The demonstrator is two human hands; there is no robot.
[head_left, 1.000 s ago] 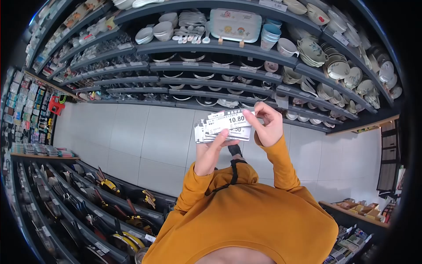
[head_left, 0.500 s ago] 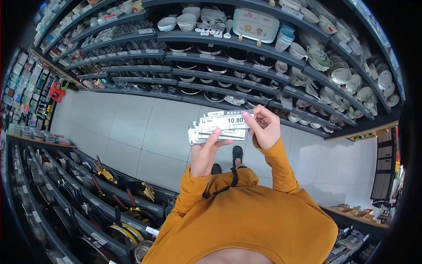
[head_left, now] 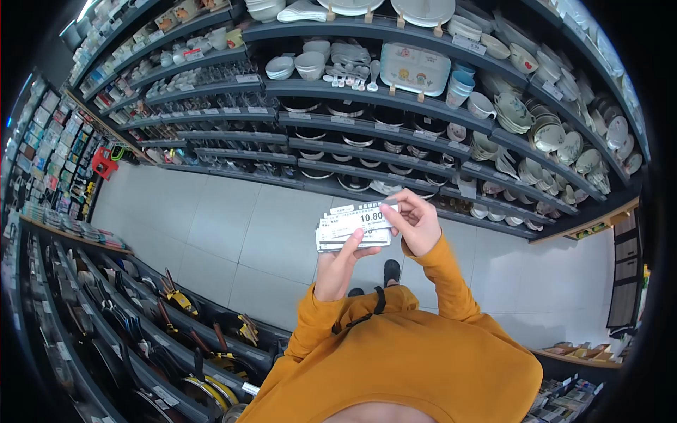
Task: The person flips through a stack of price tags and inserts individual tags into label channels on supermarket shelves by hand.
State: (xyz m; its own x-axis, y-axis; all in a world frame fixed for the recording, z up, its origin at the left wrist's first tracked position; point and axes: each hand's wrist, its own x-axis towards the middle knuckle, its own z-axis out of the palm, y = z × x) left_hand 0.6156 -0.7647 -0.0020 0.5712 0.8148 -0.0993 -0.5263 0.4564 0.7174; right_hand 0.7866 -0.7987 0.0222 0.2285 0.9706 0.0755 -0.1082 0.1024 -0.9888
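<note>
A loose stack of white price labels (head_left: 340,236) is held in front of my body, over the floor. My left hand (head_left: 338,266) grips the stack from below, its thumb lying across the front. With thumb and fingers my right hand (head_left: 415,220) pinches the right end of the top label (head_left: 363,219), which reads 10.80. Other labels lie fanned out behind it, their edges poking out at the left and bottom. The fingers behind the stack are partly hidden.
Ahead stand shelves of tableware, with white bowls (head_left: 309,65), a patterned tray (head_left: 415,69) and blue cups (head_left: 460,86). Frying pans (head_left: 208,392) fill a shelf rack at lower left. A red stool-like object (head_left: 104,163) stands at far left. Pale floor tiles (head_left: 271,222) run between the shelves.
The view has tilted upward, so the shelves sit lower and another row of plates shows at the top. Both hands keep hold of the labels, with the 10.80 one still on top.
</note>
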